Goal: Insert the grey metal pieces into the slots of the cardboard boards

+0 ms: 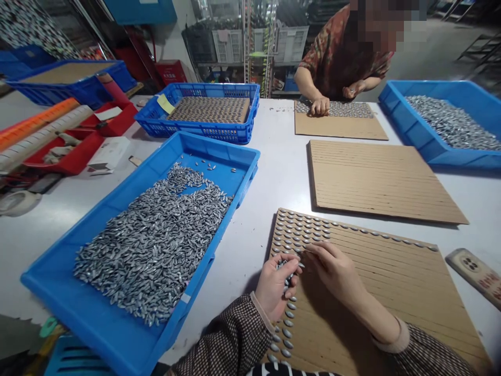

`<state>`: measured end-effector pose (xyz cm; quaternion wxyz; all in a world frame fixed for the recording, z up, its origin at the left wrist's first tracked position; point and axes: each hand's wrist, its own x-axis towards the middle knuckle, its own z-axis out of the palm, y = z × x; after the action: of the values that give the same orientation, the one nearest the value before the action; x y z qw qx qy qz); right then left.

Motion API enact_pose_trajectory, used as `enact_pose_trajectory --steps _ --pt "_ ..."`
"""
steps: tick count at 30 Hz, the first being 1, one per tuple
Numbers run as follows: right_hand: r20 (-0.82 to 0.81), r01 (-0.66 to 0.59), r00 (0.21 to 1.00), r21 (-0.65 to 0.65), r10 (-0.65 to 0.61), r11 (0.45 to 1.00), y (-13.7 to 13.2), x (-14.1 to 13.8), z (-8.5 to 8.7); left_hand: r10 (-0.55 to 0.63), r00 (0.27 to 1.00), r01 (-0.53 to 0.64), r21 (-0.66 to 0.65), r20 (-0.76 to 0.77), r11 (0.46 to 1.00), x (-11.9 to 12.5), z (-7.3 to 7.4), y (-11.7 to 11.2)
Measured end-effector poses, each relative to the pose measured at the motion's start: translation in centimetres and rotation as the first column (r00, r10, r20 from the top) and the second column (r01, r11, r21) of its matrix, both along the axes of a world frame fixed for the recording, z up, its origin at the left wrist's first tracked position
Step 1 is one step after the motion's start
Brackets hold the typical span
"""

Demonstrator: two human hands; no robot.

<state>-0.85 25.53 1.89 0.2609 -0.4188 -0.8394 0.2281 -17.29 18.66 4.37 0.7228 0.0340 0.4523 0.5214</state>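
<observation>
My left hand [270, 290] is closed around several small grey spindle-shaped metal pieces [287, 281], with one tip jutting out by the thumb. It is over the left part of a slotted cardboard sheet [395, 292]. Just to its right, my right hand [338, 274] touches down on the sheet with its fingers pressed together; whatever they pinch is hidden. Neat rows of metal pieces [301, 225] sit in the slots at the sheet's far left corner. More line its far and left edges. Left of my hands, a blue tray [230, 156] holds a large heap of loose metal pieces [156, 245].
Beyond my sheet lies a slotted cardboard stack [376, 177]. Across the table a person [332, 57] works on another sheet [336, 128], beside a blue bin [415, 136]. A blue crate [235, 133] stands at the back, red bins [84, 151] far left, a phone [475, 277] right.
</observation>
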Motion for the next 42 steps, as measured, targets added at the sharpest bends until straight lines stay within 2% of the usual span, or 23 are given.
enact_pose_trajectory --steps 2,4,5,7,10,12,14,16,19,23,30,36,39,42 --pt "-0.165 -0.016 0.986 -0.245 -0.026 0.969 -0.9 0.0 1.1 -0.006 1.0 0.006 0.014 -0.006 1.0 0.1 -0.1 -0.1" --pt "-0.271 -0.062 0.96 -0.447 -0.069 0.892 -1.9 -0.2 2.0 -0.012 1.0 0.012 0.037 -0.013 0.999 0.4 -0.3 -0.2" --pt "-0.305 -0.081 0.948 -0.501 -0.088 0.861 -2.3 -0.2 2.2 -0.021 1.0 0.022 0.046 -0.018 0.999 0.5 -0.3 -0.3" --pt "-0.343 -0.101 0.934 -0.521 -0.1 0.848 -2.9 -0.2 2.5 -0.043 0.999 0.045 0.053 -0.029 0.998 0.7 -0.4 -0.4" --pt "-0.304 -0.06 0.95 -0.397 -0.07 0.916 -2.9 0.6 2.1 -0.055 0.998 0.056 0.027 -0.024 0.998 0.8 -0.2 -0.3" --pt "-0.227 -0.002 0.972 -0.247 -0.055 0.969 -2.2 1.6 1.3 -0.019 1.0 0.019 0.0 0.019 1.0 0.5 0.1 0.0" --pt "-0.141 0.044 0.989 -0.08 -0.055 0.996 -1.2 2.6 0.0 0.031 0.997 -0.03 -0.021 0.064 0.999 0.1 0.5 0.4" --pt "-0.056 0.051 0.997 0.053 -0.048 0.997 -0.2 3.2 -1.3 0.053 0.996 -0.051 -0.031 0.067 0.998 -0.2 0.6 0.6" --pt "0.067 0.017 0.997 0.176 -0.029 0.984 0.7 3.2 -2.6 0.0 1.0 0.001 -0.036 0.024 0.999 0.0 0.5 0.5" --pt "0.218 -0.014 0.975 0.293 -0.052 0.956 1.0 2.5 -2.5 -0.041 0.999 0.041 -0.028 -0.004 0.999 0.5 0.1 0.0" --pt "0.368 -0.082 0.928 0.345 -0.054 0.935 0.8 2.2 -1.6 -0.126 0.992 0.126 0.04 0.016 0.991 0.7 -0.1 -0.2" --pt "0.382 -0.094 0.923 0.322 -0.038 0.942 0.9 2.3 -1.8 -0.099 0.994 0.098 0.02 0.046 0.995 0.7 -0.4 -0.4" --pt "0.291 -0.034 0.955 0.301 -0.058 0.953 0.6 2.0 -1.1 -0.076 0.994 0.075 0.012 0.078 0.997 0.7 -0.5 -0.4" --pt "0.073 -0.006 0.997 0.143 -0.004 0.99 -0.5 1.5 0.6 -0.07 0.995 0.069 0.019 0.066 0.997 0.8 -0.5 -0.4"
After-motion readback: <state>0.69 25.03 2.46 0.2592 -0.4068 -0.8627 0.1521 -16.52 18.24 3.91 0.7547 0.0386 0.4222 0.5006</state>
